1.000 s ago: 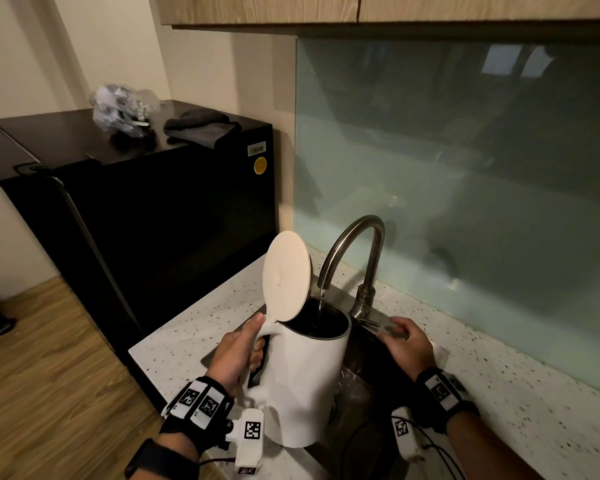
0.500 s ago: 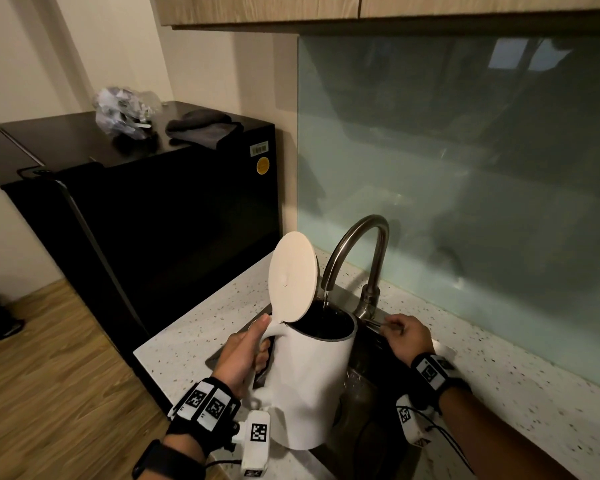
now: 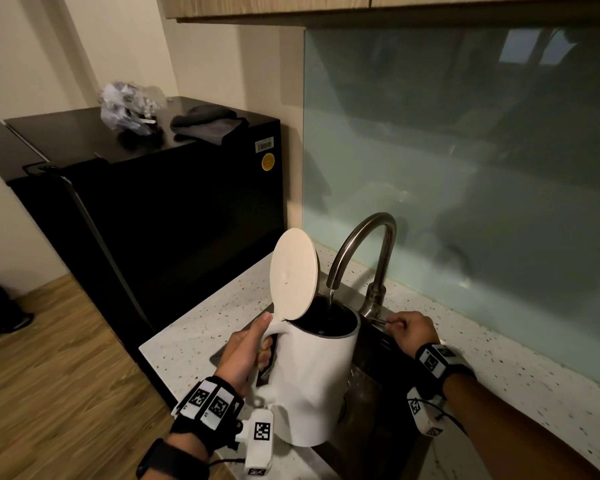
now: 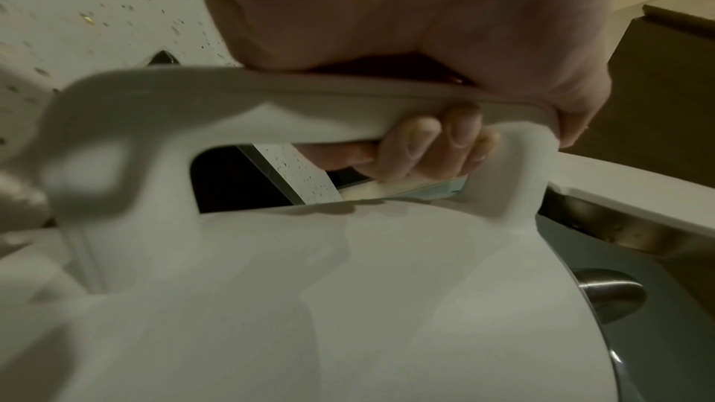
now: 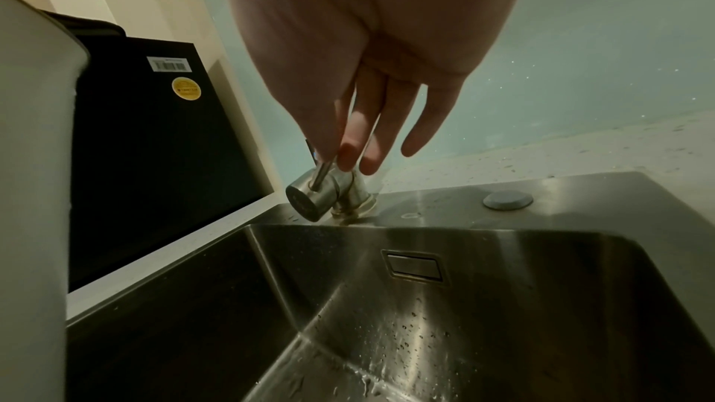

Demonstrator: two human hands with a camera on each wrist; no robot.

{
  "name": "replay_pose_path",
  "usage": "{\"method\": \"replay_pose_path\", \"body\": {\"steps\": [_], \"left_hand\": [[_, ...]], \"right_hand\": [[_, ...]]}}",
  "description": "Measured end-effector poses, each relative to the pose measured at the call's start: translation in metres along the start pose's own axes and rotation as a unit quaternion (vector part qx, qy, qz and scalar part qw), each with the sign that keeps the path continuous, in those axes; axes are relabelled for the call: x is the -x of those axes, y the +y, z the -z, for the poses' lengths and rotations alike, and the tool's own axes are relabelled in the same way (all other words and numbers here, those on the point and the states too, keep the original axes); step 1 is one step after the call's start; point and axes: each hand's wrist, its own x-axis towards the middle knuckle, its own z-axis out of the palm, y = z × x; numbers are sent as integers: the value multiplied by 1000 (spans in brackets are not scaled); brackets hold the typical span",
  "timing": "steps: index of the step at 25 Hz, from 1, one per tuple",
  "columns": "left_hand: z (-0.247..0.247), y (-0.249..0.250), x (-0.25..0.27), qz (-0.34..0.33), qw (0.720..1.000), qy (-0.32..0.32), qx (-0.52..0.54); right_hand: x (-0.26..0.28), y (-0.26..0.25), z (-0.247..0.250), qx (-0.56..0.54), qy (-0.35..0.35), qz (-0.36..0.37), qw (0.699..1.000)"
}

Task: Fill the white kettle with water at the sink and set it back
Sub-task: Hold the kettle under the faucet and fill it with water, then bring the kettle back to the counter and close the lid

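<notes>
Left hand [image 3: 243,355] wraps the handle of the kettle [image 3: 312,382], holding it over the sink [image 5: 425,256], lid [image 3: 293,273] up under the tap [image 3: 357,244] to catch the stream, while right hand [image 3: 413,329] pinches the lever [image 5: 323,171], likely to shut off.

Dim kitchen: black fridge [image 3: 174,216] beside speckled counter [image 3: 201,327], green glass backsplash [image 3: 465,168], wood floor [image 3: 49,393].

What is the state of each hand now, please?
Left hand: closed around the handle of the white plastic kettle.
Right hand: pinching the thin metal tap lever.
</notes>
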Motion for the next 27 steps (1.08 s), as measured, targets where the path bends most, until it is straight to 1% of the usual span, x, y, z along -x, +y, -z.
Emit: {"method": "replay_pose_path", "body": {"steps": [5, 9, 12, 13, 15, 16, 17, 18, 19, 20, 21, 22, 23, 25, 27], "left_hand": [[1, 0, -2, 4, 1000, -1, -11], [0, -2, -1, 7, 1000, -3, -21], [-3, -2, 3, 3, 1000, -6, -13], [-3, -1, 4, 1, 1000, -9, -9], [-3, -2, 5, -4, 1000, -12, -6], [-1, -2, 5, -10, 1000, -10, -6], [0, -2, 5, -14, 1000, -6, -5], [2, -3, 4, -15, 1000, -2, -1], [4, -4, 3, -19, 1000, 1, 4], [7, -6, 1, -24, 1000, 4, 10], [11, -8, -1, -27, 1000, 6, 14], [14, -10, -3, -28, 999, 7, 15], [17, -13, -4, -29, 999, 10, 18], [21, -19, -4, -32, 999, 12, 21], [24, -24, -1, -44, 999, 5, 23]], "right_hand": [[-5, -8, 8, 29, -9, 14, 999], [-16, -13, 10, 26, 34, -24, 999], [-20, -16, 12, 7, 20, -33, 999], [-16, -17, 12, 0, 31, -31, 999], [1, -16, 4, -8, 98, -6, 995], [15, -16, -5, -39, 140, 15, 989], [33, -15, -16, -87, 160, 35, 983], [54, -14, -29, -143, 132, 46, 980], [77, -13, -41, -203, 58, 56, 976], [98, -14, -51, -264, -43, 63, 961], [117, -18, -58, -310, -137, 69, 938], [128, -22, -62, -322, -192, 81, 923], [131, -24, -65, -307, -205, 91, 925], [125, -33, -66, -243, -178, 91, 949], [119, -43, -63, -217, -170, 94, 957]]}}
